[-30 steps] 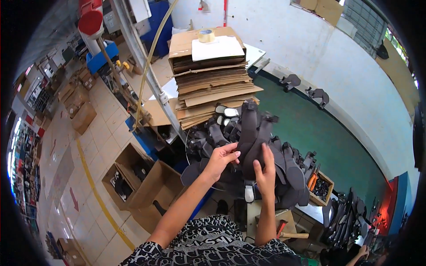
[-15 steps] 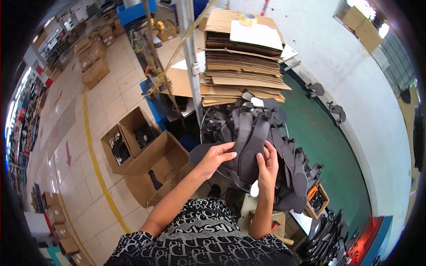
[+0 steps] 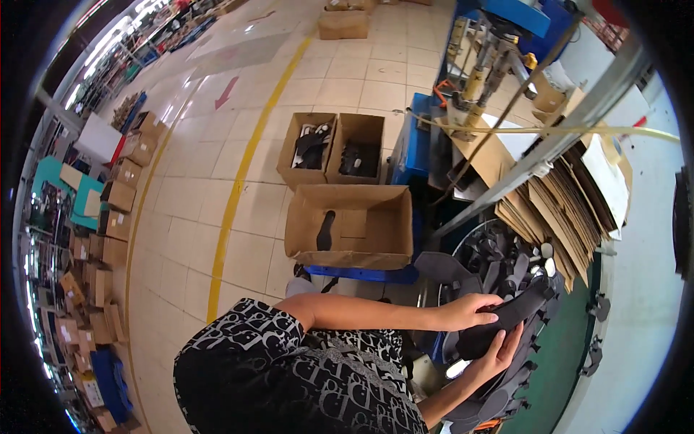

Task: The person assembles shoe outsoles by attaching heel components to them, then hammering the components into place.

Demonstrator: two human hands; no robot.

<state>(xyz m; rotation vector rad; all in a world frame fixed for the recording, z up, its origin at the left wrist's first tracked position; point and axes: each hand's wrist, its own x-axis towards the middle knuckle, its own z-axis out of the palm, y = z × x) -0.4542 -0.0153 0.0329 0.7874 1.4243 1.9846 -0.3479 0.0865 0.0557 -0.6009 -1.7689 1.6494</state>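
Note:
Both my hands grip a dark shoe sole [image 3: 512, 312] at the right of the head view, over a heap of similar pieces. My left hand [image 3: 470, 312] pinches its near left edge, thumb on top. Against its lower right edge are the fingers and thumb of my right hand [image 3: 499, 354]. Whether a second sole lies under it, I cannot tell. The heap of dark soles and straps [image 3: 499, 242] rests in a round wire-rimmed holder just beyond. To the left, an open cardboard box [image 3: 383, 217] has a single black sole [image 3: 326, 231] inside.
Two smaller cartons [image 3: 307, 172] with dark parts stand behind the open box. A slanted metal post [image 3: 549, 148] crosses in front of stacked cardboard sheets [image 3: 557, 210]. A blue machine [image 3: 413, 137] stands beyond the box. A yellow line [image 3: 249, 159] runs along the tiled floor.
My view has swung left, so the open box now sits near the middle and the heap at right. The two soles seen side by side in my hands are now turned and tilted.

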